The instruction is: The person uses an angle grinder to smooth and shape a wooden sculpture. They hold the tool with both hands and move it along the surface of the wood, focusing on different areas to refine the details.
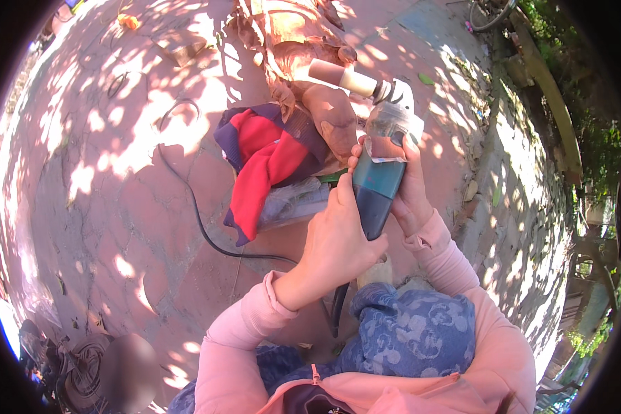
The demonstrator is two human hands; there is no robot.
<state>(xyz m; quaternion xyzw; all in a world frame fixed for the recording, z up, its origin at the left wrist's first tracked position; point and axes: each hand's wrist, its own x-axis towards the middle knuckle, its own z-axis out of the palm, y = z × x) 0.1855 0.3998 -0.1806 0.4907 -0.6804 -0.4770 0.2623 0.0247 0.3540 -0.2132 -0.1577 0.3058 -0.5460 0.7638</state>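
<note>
Both my hands hold a teal and black angle grinder (381, 181), tilted with its head pointing up and away. Around its black rear body, my left hand (338, 234) is closed, with the thumb near the bottom end. My right hand (412, 183) grips the teal part from the right side, fingers close to the head. A brown and pale cylinder (345, 77), like a sanding drum, sticks out leftward from the grinder's head. Clear film seems wrapped about the head. Just behind the tool lies a carved brown wooden piece (330, 117); I cannot tell whether the drum touches it.
A red and navy cloth (272, 169) rests against the carving, over a plastic-wrapped block (297, 203). The grinder's black cord (200, 224) loops left across the reddish paving (145, 241). A wheeled vehicle (83, 366) stands at lower left. Plants (586, 90) edge the right.
</note>
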